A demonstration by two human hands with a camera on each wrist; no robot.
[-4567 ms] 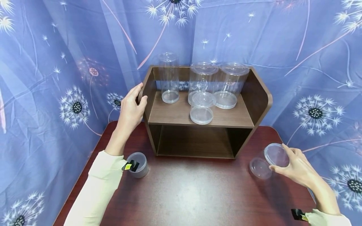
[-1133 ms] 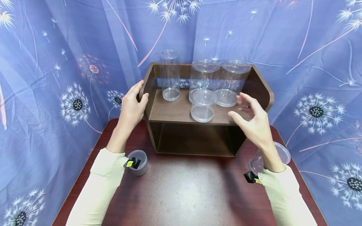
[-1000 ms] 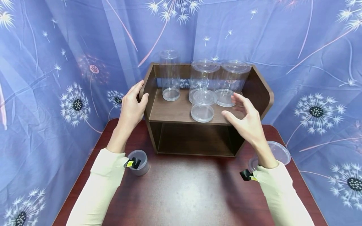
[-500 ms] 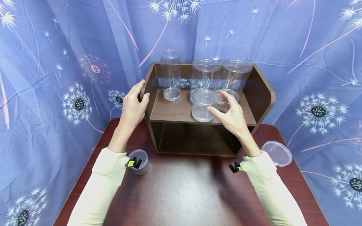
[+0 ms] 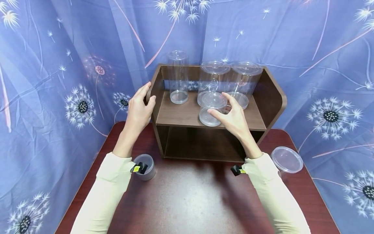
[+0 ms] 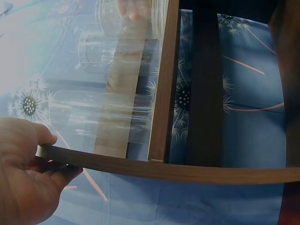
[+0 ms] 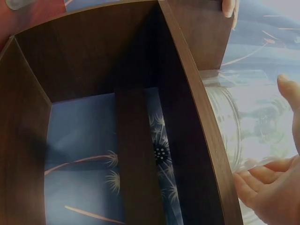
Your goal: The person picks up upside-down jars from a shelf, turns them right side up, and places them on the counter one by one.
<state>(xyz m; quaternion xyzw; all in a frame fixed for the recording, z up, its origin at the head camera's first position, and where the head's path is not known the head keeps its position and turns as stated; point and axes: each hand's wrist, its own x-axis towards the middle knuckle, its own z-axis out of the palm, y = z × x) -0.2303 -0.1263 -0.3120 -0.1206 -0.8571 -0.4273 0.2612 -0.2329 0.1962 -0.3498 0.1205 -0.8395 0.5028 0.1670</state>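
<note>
My left hand (image 5: 140,107) grips the front edge of the left side panel of a brown two-tier wooden shelf (image 5: 178,118); thumb and fingers lie on either side of the panel in the left wrist view. My right hand (image 5: 232,118) reaches around a small clear lidded jar (image 5: 208,118) standing upright at the front of the upper shelf, thumb in front and fingers behind. In the right wrist view its fingers touch the jar's wall; how firmly they hold cannot be told. Behind stand a tall slim clear jar (image 5: 178,78) and two wide clear jars (image 5: 214,78) (image 5: 248,70).
A short clear jar (image 5: 145,167) stands on the dark red table (image 5: 187,198), beside the left wrist. Another clear lidded jar (image 5: 287,159) stands at the right, partly behind the right sleeve. A blue dandelion-patterned curtain (image 5: 330,65) surrounds the table.
My right hand let go of the lidded jar at the table's right, then moved left and inward to the small jar on the upper shelf. My left hand stays on the side panel.
</note>
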